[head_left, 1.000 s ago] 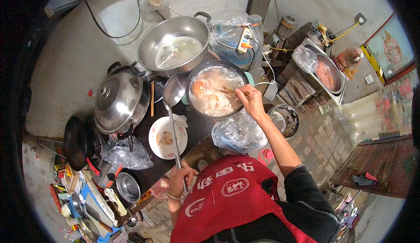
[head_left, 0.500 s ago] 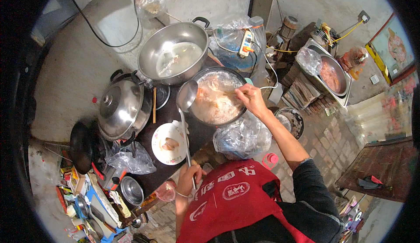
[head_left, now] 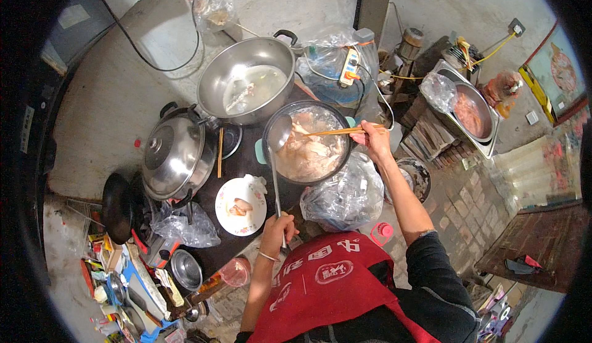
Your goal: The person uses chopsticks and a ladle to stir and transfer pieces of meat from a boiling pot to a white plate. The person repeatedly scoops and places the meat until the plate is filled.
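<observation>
Now, head view, hands: left hand (head_left: 279,229) in the lower middle of the frame is clamped round the long handle of a steel ladle (head_left: 279,134); right hand (head_left: 374,140), right of centre, has its grip pinched together on wooden chopsticks (head_left: 333,132).
Pot: the dark pot of pale meat (head_left: 306,148) sits at the centre of the frame on the dark desk (head_left: 237,165), a small green handle at its left rim.
Tools: the ladle bowl rests at the pot's left rim; the chopstick tips reach in from the right.
Nearby: flowered plate (head_left: 241,206) with a morsel lies lower left of the pot, just beside it.
Doing it well, judged: keep the ladle bowl level under the piece, pinch with the chopsticks close to the tips, lift low over the pot so drips fall back.
Risk: clear plastic bag (head_left: 345,196) touches the pot's lower right rim.
</observation>
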Available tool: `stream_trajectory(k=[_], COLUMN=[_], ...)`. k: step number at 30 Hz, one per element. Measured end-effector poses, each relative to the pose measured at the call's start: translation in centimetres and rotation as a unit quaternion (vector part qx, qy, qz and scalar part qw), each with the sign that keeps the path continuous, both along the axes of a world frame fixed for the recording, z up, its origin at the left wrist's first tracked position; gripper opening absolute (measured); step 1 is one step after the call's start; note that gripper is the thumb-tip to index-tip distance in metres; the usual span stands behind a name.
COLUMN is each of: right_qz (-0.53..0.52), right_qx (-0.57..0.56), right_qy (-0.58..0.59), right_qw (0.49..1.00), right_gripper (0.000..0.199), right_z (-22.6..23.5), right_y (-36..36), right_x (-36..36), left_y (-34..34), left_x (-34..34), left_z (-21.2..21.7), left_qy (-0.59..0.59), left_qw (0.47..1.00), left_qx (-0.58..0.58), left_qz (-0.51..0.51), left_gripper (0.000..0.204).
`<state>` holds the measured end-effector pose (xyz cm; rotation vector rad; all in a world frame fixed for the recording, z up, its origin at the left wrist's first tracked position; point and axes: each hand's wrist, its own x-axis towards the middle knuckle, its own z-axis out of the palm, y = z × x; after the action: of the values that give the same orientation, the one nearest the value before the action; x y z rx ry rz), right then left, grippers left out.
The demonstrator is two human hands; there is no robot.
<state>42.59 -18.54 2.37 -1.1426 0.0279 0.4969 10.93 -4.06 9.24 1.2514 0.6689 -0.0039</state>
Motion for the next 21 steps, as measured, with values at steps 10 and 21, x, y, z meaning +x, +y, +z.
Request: stream_trajectory(k=[10,21], right_qz=[0.100,0.072], right_qx=[-0.035,0.057], right_qy=[-0.091,-0.016], right_qw=[0.990,0.996], right_gripper=[0.023,0.022], right_z=[2.0,1.4], right_y=[3.7,3.9], right_x=[1.3,1.6], left_y=[0.3,1.0], left_x=[2.3,0.3], left_z=[-1.3,-1.6], left_qy=[0.001,-0.027], left_qw=[1.000,0.999], left_qx=[0.002,-0.028], left_qz=[-0.018,-0.025], left_gripper=[0.036,0.033])
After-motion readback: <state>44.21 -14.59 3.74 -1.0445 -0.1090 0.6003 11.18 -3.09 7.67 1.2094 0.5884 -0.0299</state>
